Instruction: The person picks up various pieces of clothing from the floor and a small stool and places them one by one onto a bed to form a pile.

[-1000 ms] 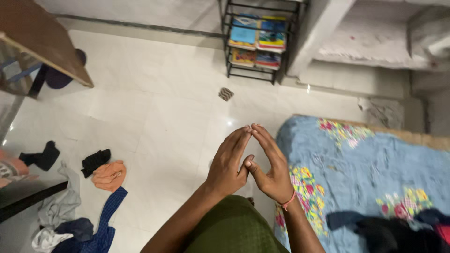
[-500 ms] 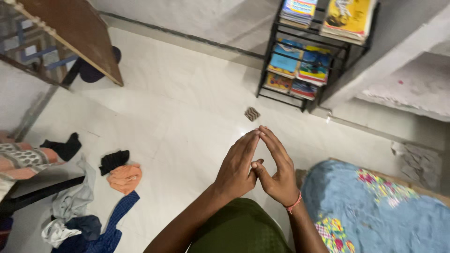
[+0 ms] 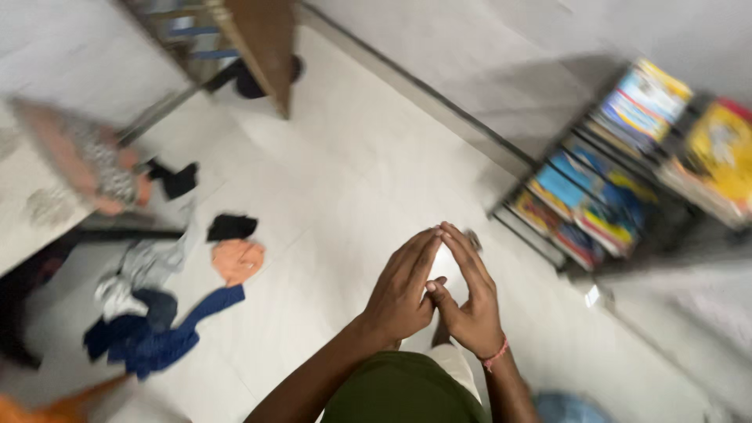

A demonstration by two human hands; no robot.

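left hand [image 3: 401,294] and right hand [image 3: 470,301] held empty, fingertips and thumbs touching, above the white floor [image 3: 337,196].

Evenly and softly lit indoors, moderately bright, without hard shadows; only a faint grey shade on the wall behind the book rack [image 3: 627,188] and a small glint low on the white floor [image 3: 345,180] near the rack's foot. Heavily motion-blurred toward the edges, smearing the rack, the wooden furniture [image 3: 251,39] and the scattered clothes [image 3: 157,305]. Sharpest at the centre, around the left hand [image 3: 403,294] and right hand [image 3: 470,301], though slightly soft there too.
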